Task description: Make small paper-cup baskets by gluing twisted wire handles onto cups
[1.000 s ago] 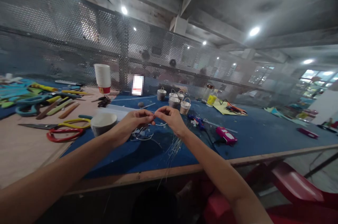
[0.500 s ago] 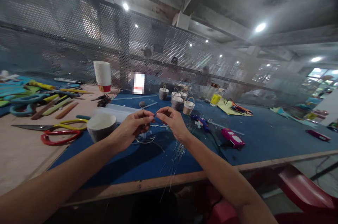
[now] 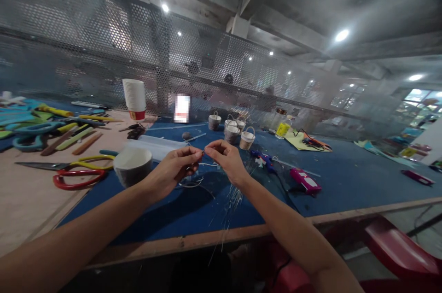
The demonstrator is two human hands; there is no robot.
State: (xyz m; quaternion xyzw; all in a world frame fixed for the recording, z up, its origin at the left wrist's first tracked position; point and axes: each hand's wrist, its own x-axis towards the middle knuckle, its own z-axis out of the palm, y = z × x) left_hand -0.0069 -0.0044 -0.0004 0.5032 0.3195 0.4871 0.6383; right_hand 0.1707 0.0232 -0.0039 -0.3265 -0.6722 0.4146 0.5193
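Observation:
My left hand (image 3: 174, 168) and my right hand (image 3: 226, 159) meet above the blue mat (image 3: 331, 178), fingertips almost touching. Both pinch a thin pale wire (image 3: 209, 163) that curves between and under them. More loose wire pieces (image 3: 231, 201) lie on the mat below my right wrist and reach the table's front edge. A coil of wire (image 3: 189, 184) lies under my left hand. A grey paper cup (image 3: 133, 165) stands just left of my left hand.
Red and yellow scissors (image 3: 76, 171), coloured strips and tools lie at the left. A stack of white cups (image 3: 134, 98) stands behind. Several small baskets (image 3: 232, 132), a blue glue gun (image 3: 263, 159), a pink tool (image 3: 305, 181) and jars sit farther back. A red chair (image 3: 397, 247) is at lower right.
The view has shifted slightly; my hands stay together pinching the wire, with only small finger movement.

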